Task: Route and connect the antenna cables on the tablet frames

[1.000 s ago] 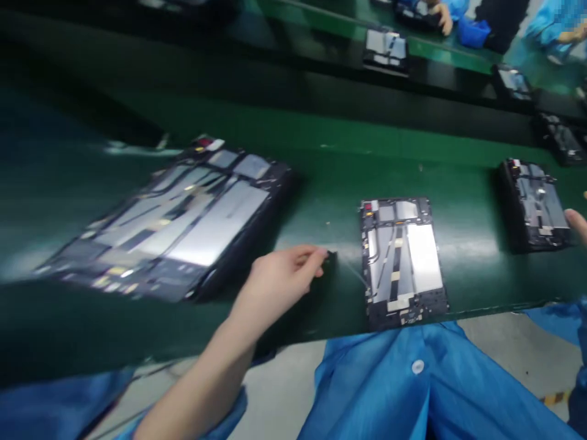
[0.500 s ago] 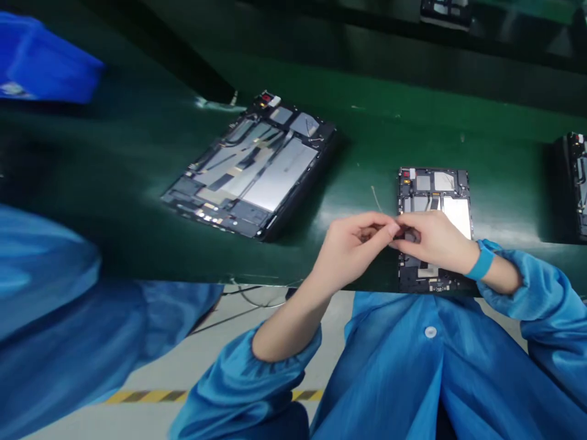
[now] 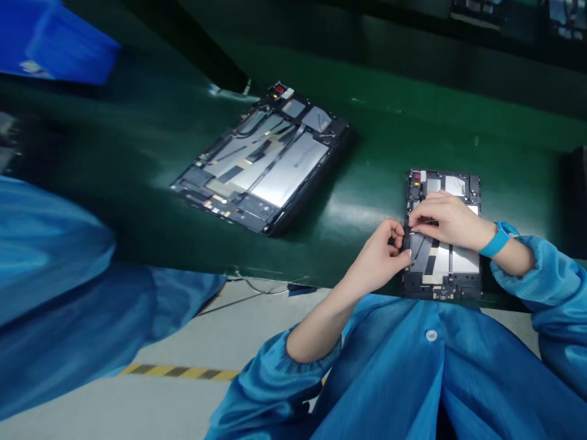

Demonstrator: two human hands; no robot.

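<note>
An opened tablet [image 3: 463, 260] lies face-up in front of me, with its metal plates, flat ribbon strips and small boards exposed. Over its upper left part, my right hand [image 3: 452, 220] is closed in a pinch. A thin dark wire [image 3: 430, 221] shows at those fingers; its ends are hidden. Beside the tablet's left edge, my left hand [image 3: 378, 256] has curled fingers, with the thumb tip at the edge. Whatever its fingers hold, if anything, is too small to make out.
A second opened tablet [image 3: 275, 162] lies slanted on the green bench [image 3: 367, 208]. A blue bin [image 3: 73, 49] and dark post [image 3: 197, 49] stand at the upper left. Another person's blue sleeve [image 3: 50, 244] is at the left. More devices [image 3: 479, 12] sit on the far shelf.
My hands, which met at the tablet's left edge, have parted. The right one is now farther up over the tablet, the left beside its edge. The view has shifted slightly.
</note>
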